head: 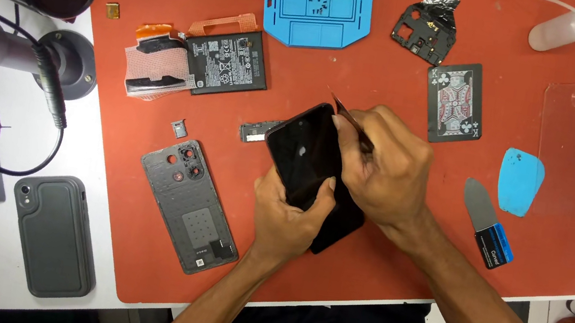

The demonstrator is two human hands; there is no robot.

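On the red mat (377,274) we grip the thin, breakable black phone (307,158) by its edges (slippery glass), left hand (288,218) wrapped underneath, right hand (385,170) pinching a thin pick (344,113).

Both hands (343,193) grip black phone (306,160); red mat (392,276).

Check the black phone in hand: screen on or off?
Off. The black glass-fronted phone shows only dark glass with a faint reflection, held by the left hand.
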